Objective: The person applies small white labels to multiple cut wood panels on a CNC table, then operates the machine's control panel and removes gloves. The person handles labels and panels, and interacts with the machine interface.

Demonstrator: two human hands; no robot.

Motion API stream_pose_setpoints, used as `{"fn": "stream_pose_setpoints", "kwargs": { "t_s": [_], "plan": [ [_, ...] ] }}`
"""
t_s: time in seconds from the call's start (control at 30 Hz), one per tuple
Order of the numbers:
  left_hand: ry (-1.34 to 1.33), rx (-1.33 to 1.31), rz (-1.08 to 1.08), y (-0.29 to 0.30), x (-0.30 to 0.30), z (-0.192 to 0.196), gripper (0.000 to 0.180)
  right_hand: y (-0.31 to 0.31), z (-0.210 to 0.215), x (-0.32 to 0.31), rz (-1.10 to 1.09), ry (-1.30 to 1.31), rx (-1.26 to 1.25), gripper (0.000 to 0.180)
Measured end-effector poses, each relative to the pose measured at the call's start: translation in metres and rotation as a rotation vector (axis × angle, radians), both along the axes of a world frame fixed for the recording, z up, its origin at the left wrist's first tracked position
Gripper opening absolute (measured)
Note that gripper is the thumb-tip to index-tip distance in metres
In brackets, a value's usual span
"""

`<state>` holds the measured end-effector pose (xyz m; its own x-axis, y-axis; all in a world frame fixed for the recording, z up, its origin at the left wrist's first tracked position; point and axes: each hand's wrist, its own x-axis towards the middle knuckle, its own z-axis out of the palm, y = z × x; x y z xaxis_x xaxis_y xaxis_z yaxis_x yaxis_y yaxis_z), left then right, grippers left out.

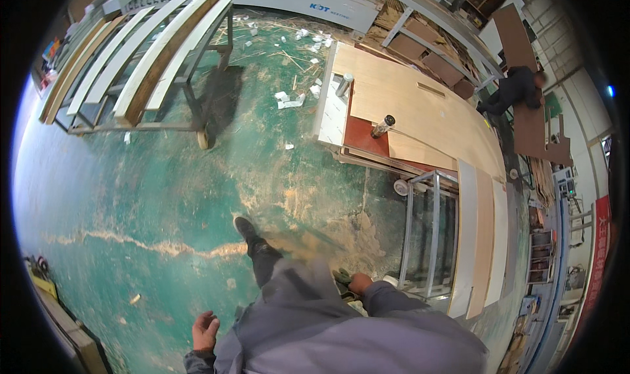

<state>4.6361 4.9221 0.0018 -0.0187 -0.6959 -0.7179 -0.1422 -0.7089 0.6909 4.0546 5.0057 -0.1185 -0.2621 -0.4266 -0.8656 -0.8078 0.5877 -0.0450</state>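
My left hand (pixel 205 332) hangs beside my body at the lower left, over the green floor. Its fingers are loosely bent and slightly apart, and nothing shows in them. My right hand (pixel 360 283) is in front of my grey clothing, closed on a bunched dark olive-green cloth (pixel 342 279); its exact shape is partly hidden. One dark shoe (pixel 245 227) is stretched forward on the floor.
A metal rack (pixel 200 121) bearing long boards stands at far left. Ahead right, a low stack of wooden sheets (pixel 400 79) carries two cylinders; a metal frame with upright panels (pixel 465 236) is nearer. White scraps (pixel 289 100) litter the floor. Another person (pixel 515 90) bends at far right.
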Motion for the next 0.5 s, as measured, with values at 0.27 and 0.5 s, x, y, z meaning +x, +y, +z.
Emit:
{"fn": "stream_pose_setpoints", "kwargs": {
  "t_s": [0.27,0.5],
  "plan": [
    [0.294,-0.160,-0.262,-0.366,-0.035,0.100,0.053,-0.414,-0.031,0.050,0.089,-0.078,-0.063,0.031],
    [0.440,-0.130,-0.393,-0.558,-0.019,0.161,0.063,-0.610,-0.033,0.100,-0.052,-0.158,-0.356,0.028]
  ]
}}
